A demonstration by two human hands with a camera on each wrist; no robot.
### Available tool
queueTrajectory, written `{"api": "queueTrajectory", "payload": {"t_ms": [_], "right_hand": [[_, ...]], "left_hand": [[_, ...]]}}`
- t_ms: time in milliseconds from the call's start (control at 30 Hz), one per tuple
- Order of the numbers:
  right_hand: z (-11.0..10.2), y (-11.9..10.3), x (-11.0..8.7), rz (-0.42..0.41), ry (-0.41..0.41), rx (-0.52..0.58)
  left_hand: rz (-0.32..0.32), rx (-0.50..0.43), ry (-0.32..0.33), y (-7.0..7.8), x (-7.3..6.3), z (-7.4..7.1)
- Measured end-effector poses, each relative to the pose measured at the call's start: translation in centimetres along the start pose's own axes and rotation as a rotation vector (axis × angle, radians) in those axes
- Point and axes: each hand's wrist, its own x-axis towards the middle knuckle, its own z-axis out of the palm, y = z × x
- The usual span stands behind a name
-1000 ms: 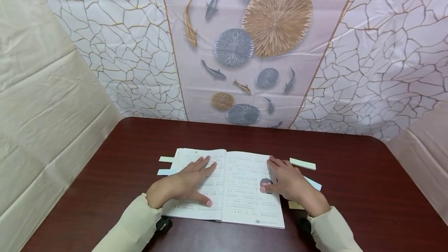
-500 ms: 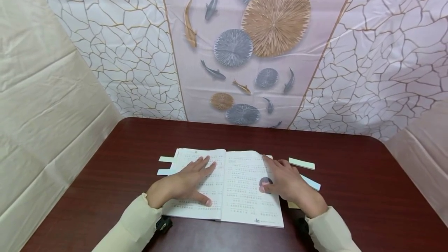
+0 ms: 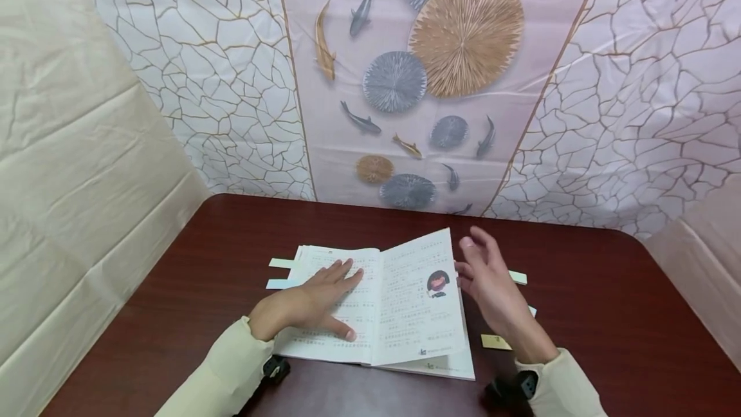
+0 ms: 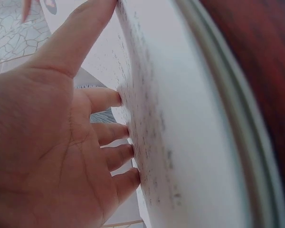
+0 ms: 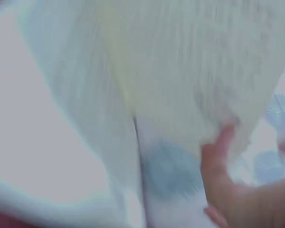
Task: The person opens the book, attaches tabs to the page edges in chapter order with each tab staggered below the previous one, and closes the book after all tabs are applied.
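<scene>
An open book (image 3: 405,333) with printed text lies on the dark red table. My left hand (image 3: 307,304) rests on its left page, fingers spread, the fingertips against the paper in the left wrist view. The right page (image 3: 413,304), bearing a small round picture, is lifted at its outer edge and slants up over the page below. Beside that edge is my right hand (image 3: 492,282), raised and turned palm inward, with its lower fingers at the back of the page. In the right wrist view a blurred finger (image 5: 223,142) touches the page.
Green (image 3: 282,263) and blue (image 3: 282,284) paper strips stick out at the book's left side. To its right lie a green strip (image 3: 518,277), a yellow strip (image 3: 496,342) and a partly hidden blue one. A patterned cloth (image 3: 399,82) hangs behind the table.
The right hand has gone from lying on the right page to a raised position beside it, and the page's outer edge has come up. The left hand has stayed on the left page.
</scene>
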Motion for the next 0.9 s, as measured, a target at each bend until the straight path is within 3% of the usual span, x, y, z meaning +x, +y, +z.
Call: {"api": "queueTrajectory", "payload": {"t_ms": [67,133,233,433,600,800,900], "right_hand": [[0.5,0.5,0.0,0.073,-0.018,0.162],[1.1,1.3,-0.2,0.097,-0.089,0.171],[2.2,2.2,-0.7,0.046,-0.214,0.018],[5.2,2.7,-1.6,-0.170,-0.379,-0.386],[6.4,2.7,-2.2,-0.224,-0.471,-0.528],[6.7,3.0,-3.0,-0.319,-0.526,-0.631],[6.7,3.0,-3.1,-0.337,-0.554,-0.668]], "left_hand": [[0.000,-0.002,0.000,-0.1,0.0,0.1],[0.006,0.002,0.002,-0.2,0.0,0.1],[0.030,0.022,0.019,-0.3,0.1,-0.1],[0.083,-0.013,0.135,-1.0,0.0,-1.3],[0.135,-0.055,0.241,-1.3,-0.2,-2.1],[0.241,-0.180,0.475,-2.4,-0.5,-3.1],[0.247,-0.296,0.623,-2.8,-1.2,-4.3]]}}
